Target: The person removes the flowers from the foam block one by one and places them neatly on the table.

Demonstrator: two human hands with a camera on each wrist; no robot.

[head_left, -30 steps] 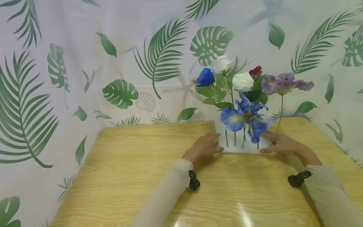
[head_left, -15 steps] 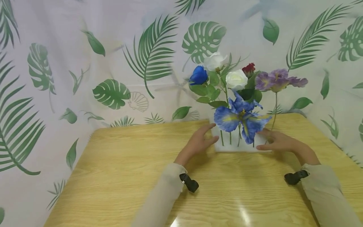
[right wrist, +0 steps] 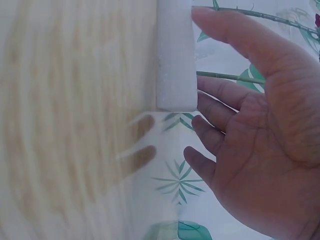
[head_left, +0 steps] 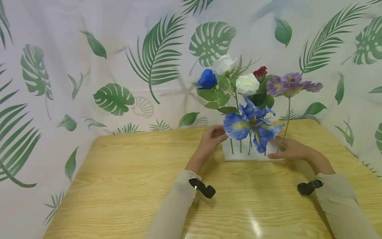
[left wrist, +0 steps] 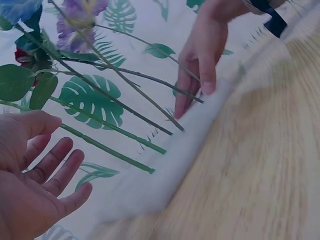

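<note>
A white foam block [head_left: 231,154] lies near the table's back edge, with several artificial flower stems standing in it. A blue iris [head_left: 253,122] leans to the front. Behind it are a blue rose [head_left: 207,79], two white roses [head_left: 247,84], a dark red flower [head_left: 260,72] and, on the right, a purple iris [head_left: 287,84]. My left hand [head_left: 210,137] hovers by the block's left end, its fingers loosely bent and holding nothing in the left wrist view. My right hand [head_left: 293,149] is at the right end, thumb [right wrist: 225,25] and fingers extended by the foam; contact is unclear.
The wooden table [head_left: 134,186] stretches to the left and front of the block. Behind it hangs a leaf-printed cloth [head_left: 167,109]. A black wrist camera [head_left: 203,188] sits on the left cuff, another [head_left: 308,187] on the right.
My left hand has come off the block's left end and lifted slightly, its fingers bending. My right hand stays by the right end. The head view has shifted, moving the scene left.
</note>
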